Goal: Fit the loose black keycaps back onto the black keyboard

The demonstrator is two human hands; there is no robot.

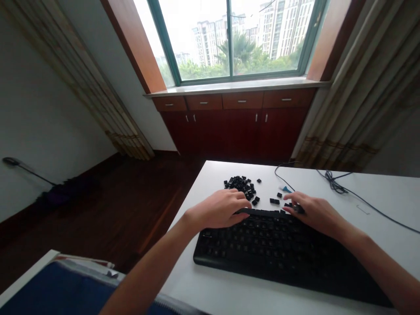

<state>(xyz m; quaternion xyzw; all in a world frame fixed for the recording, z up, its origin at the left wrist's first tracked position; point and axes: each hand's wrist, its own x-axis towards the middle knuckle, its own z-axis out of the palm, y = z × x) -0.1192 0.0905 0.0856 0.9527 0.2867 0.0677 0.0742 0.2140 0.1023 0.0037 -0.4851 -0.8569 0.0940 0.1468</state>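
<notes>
Well, the left hand (pixel 218 211) curves over the far edge of a matte black plastic keyboard (pixel 262 249), its grip unclear. The right hand (pixel 315 214) narrowly pinches a small dark keycap (pixel 298 209), near a heap of loose square keycaps (pixel 239 186) on a white table (pixel 377 262).

My white table (pixel 226 168) carried everything. Black keyboard (pixel 262 253) lay across near side, slightly angled. Beyond it, heap of loose black keycaps (pixel 239 184) sat on bare tabletop, few strays around it. Separate pair of keycaps (pixel 274 201) just beside keyboard's far edge. Small blue piece (pixel 286 189) near them. Dark cable (pixel 334 186) looped across far right, bunched, running off right side.
</notes>
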